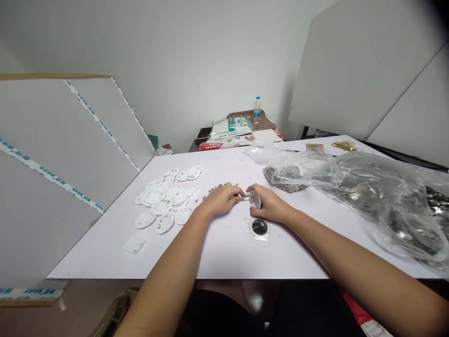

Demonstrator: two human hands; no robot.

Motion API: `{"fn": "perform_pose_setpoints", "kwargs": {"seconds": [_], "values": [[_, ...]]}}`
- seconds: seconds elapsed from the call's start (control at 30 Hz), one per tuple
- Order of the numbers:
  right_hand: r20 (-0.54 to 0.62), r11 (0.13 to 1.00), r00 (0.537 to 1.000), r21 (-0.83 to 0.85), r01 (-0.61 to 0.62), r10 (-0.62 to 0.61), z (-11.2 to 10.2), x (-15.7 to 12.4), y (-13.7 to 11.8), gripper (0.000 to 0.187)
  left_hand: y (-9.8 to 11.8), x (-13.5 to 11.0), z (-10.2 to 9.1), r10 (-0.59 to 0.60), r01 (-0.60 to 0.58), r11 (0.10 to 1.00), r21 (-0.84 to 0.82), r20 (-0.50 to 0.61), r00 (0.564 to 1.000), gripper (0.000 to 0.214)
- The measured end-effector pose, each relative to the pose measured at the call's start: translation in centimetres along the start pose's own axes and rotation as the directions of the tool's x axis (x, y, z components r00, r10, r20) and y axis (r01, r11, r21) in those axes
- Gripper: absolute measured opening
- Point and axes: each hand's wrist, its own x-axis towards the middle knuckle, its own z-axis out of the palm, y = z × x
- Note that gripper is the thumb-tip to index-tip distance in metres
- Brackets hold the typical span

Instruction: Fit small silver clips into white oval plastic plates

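the white worktop point(105, 252) carries a clear plastic bag of metal parts point(382, 206) at right and a spread of white oval cards point(164, 201) at left. a round clear-backed disc point(259, 227) lies just below my right hand point(270, 203). at centre, my left hand point(222, 199) pinches a thin pale strip point(244, 198), and my right hand grasps a small clear piece point(255, 199). the strip's long axis lies crosswise, pointing from my left hand to the piece.
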Motion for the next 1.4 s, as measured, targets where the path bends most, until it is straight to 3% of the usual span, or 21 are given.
{"fn": "perform_pose_setpoints", "kwargs": {"seconds": [0.43,0.77,0.97,1.2,1.4], "values": [[-0.018,1.0,1.0,0.011,0.016,-0.016,0.1,0.1,0.0,0.045,-0.3,0.1,0.4,0.0,-0.001,0.998,-0.064,-0.025,1.0,0.021],[-0.021,1.0,1.0,0.014,0.012,-0.012,0.4,0.1,-0.1,0.042,-0.3,0.4,0.9,0.012,-0.012,0.996,0.089,0.0,1.0,0.024],[-0.021,1.0,1.0,0.03,0.009,-0.008,0.6,0.1,0.0,0.039,-0.6,0.6,1.5,-0.031,0.03,1.0,-0.008,-0.056,0.998,0.013],[-0.025,0.999,1.0,0.041,0.009,-0.008,0.8,0.0,0.3,0.038,0.6,0.7,1.2,-0.101,0.093,0.978,0.186,0.035,0.994,0.022],[-0.027,0.999,1.0,0.04,0.01,-0.009,0.8,0.0,0.2,0.036,0.7,0.8,1.1,-0.073,0.062,0.975,0.214,0.045,0.996,0.024]]}}
